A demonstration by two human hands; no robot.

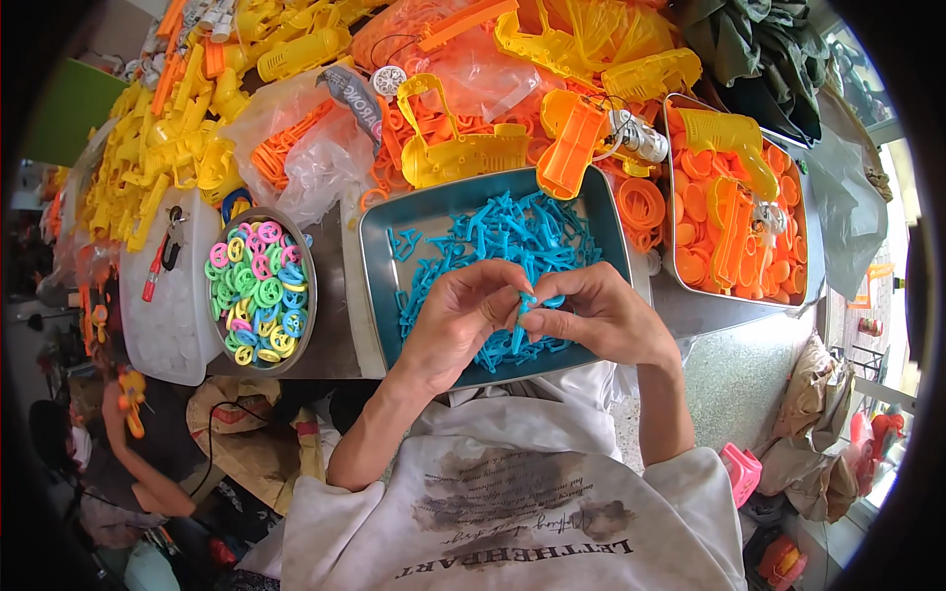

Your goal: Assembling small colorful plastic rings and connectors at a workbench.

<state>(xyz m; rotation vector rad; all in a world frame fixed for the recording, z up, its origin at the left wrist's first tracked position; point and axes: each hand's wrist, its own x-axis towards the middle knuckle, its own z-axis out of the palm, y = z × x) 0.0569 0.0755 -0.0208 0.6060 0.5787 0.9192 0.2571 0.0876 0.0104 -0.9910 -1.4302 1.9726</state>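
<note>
Both my hands meet over a metal tray point(379, 266) heaped with small blue plastic parts point(512, 231). Between my fingertips is one blue plastic part point(519, 325), slim and pointing downward. My left hand point(463, 313) pinches it from the left with thumb and forefinger. From the other side, my right hand point(603, 313) pinches its upper end. The fingers cover much of the part, so its full shape is hidden.
An oval bowl point(311, 281) of coloured small wheels stands left, beside a white plastic tub point(163, 325) with scissors. Right is a metal tray point(674, 266) of orange discs. Yellow and orange plastic shells point(463, 153) pile up behind. A person's arm point(148, 473) shows at lower left.
</note>
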